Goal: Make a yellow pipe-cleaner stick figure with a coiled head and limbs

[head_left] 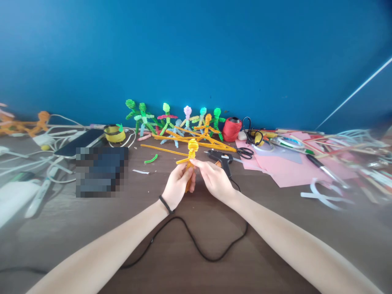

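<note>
A yellow and orange pipe-cleaner figure [191, 152] with a coiled round head stands up between my two hands above the brown table [190, 228]. My left hand [177, 183], with a black band on its wrist, is closed around the figure's lower body. My right hand [214, 176] pinches the figure at its right side, just under the head. The figure's legs are hidden behind my fingers.
A black glue gun [221, 157] lies just behind my right hand, its cord [196, 245] looping toward me. Finished figures [171, 118] line the blue wall, with loose orange pipe cleaners [183, 141], scissors [245, 152], red yarn [232, 129] and pink paper [281, 167]. Cables and a phone [79, 143] lie left.
</note>
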Available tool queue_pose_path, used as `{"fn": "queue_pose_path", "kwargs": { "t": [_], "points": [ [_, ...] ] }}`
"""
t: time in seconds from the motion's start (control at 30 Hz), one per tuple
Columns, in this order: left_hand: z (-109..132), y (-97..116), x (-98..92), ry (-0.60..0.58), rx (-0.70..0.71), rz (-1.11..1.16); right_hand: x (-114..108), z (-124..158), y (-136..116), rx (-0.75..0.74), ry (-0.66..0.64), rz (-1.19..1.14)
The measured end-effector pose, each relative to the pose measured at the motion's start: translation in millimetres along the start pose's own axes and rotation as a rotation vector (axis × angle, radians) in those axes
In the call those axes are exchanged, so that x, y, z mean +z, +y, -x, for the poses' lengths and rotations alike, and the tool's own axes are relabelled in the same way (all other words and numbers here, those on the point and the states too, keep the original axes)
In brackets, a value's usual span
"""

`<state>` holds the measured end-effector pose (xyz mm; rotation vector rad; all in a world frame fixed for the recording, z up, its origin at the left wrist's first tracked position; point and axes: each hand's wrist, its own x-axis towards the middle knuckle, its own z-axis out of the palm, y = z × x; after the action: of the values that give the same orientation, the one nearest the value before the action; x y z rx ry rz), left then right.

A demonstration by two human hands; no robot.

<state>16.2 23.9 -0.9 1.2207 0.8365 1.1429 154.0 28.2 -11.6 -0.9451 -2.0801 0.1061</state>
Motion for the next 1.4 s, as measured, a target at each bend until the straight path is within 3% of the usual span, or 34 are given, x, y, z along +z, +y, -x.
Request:
{"fn": "queue_pose_path", "kwargs": {
  "t": [1.13, 1.4],
  "points": [
    [0.2, -0.3, 0.1, -0.033, -0.030, 0.020, 1.7, 0.4, 3.5, -0.041, 0.060, -0.011],
    [1.7, 0.8, 0.8, -0.034, -0.057, 0.034, 6.2, 0.7, 4.0, 0.003, 0.164, 0.003]
  ]
}}
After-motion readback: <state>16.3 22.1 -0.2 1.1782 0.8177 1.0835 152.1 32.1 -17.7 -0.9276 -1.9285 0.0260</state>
